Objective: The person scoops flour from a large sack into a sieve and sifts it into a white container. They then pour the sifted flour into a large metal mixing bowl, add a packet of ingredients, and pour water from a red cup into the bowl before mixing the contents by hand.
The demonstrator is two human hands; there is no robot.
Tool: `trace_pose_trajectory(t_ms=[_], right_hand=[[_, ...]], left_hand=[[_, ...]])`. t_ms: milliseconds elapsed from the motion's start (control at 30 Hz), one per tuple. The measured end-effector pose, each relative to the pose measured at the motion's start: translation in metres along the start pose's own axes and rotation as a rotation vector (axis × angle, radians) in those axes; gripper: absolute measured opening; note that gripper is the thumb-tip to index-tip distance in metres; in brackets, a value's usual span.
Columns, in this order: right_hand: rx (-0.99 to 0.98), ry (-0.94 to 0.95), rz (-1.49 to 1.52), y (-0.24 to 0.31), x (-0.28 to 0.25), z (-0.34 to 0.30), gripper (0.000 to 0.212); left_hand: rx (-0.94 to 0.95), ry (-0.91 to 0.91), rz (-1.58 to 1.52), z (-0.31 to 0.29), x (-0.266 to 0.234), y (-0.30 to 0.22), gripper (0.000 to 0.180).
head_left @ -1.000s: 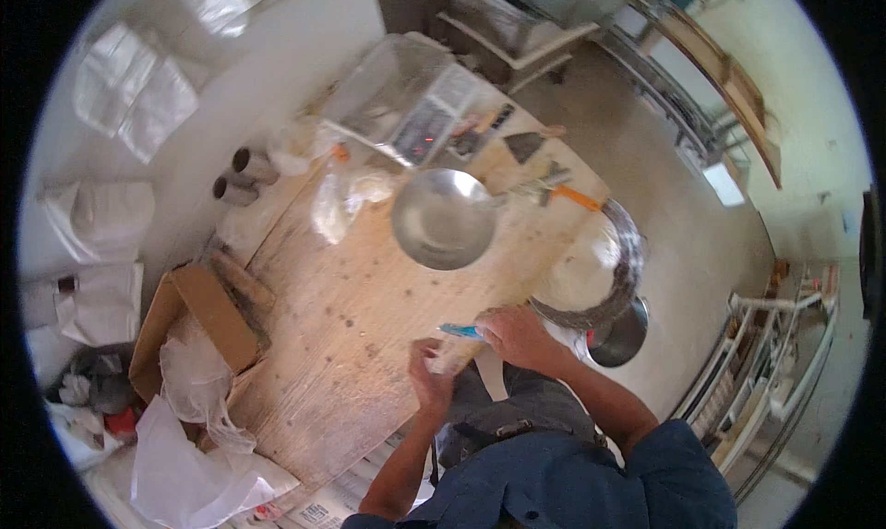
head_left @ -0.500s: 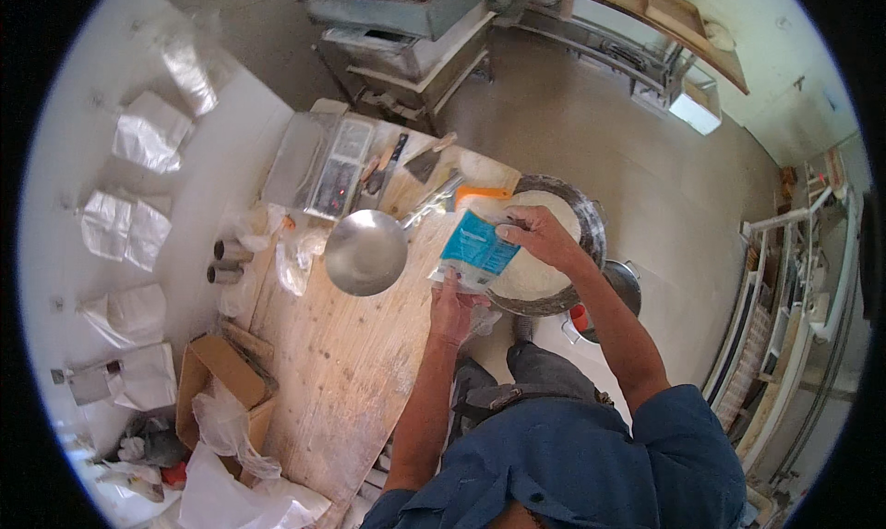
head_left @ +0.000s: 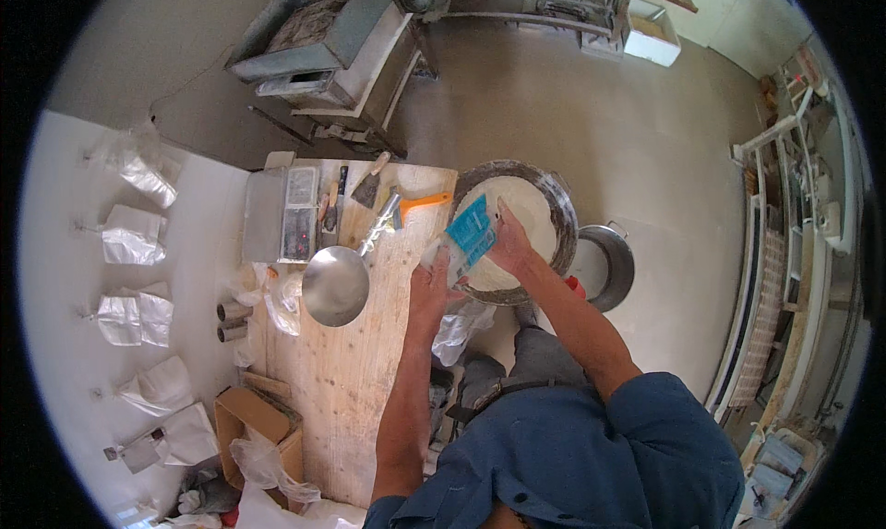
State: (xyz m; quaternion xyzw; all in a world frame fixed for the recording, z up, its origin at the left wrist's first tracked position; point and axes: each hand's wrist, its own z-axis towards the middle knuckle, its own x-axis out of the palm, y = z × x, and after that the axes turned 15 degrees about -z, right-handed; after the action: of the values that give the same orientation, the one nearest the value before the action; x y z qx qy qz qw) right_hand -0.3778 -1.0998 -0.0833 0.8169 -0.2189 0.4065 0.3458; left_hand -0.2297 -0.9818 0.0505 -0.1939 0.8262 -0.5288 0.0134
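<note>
A blue and white plastic packet is held between my two hands over the near left edge of a large round tub. White powder, like flour, fills much of that tub. My left hand grips the packet's lower left end, its fingers partly hidden. On the packet's other side, my right hand is closed on the right edge. The packet is tilted, and its opening, if any, cannot be made out.
On the wooden table to the left lie a long-handled metal pan, an orange-handled tool, a scraper and a scale. A metal pot stands right of the tub. A cardboard box sits near left.
My right hand has shifted from the packet's upper corner down along its right side. The packet is now more upright. The whole view has turned, moving the table and tub within it.
</note>
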Motion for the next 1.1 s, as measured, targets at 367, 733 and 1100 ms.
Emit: trace_pose_trajectory(t_ms=[367,733,1100], right_hand=[[-0.016,0.11,0.238,-0.017,-0.04,-0.003,0.028],[0.03,-0.053,0.192,-0.011,-0.057,-0.006,0.018],[0.061,-0.116,0.105,-0.027,-0.071,-0.006,0.027]], left_hand=[[0.257,0.027,0.629,0.006,0.042,-0.017,0.042],[0.103,-0.019,0.459,0.008,0.042,-0.008,0.043],[0.026,0.003,0.335,0.007,0.027,0.001,0.043]])
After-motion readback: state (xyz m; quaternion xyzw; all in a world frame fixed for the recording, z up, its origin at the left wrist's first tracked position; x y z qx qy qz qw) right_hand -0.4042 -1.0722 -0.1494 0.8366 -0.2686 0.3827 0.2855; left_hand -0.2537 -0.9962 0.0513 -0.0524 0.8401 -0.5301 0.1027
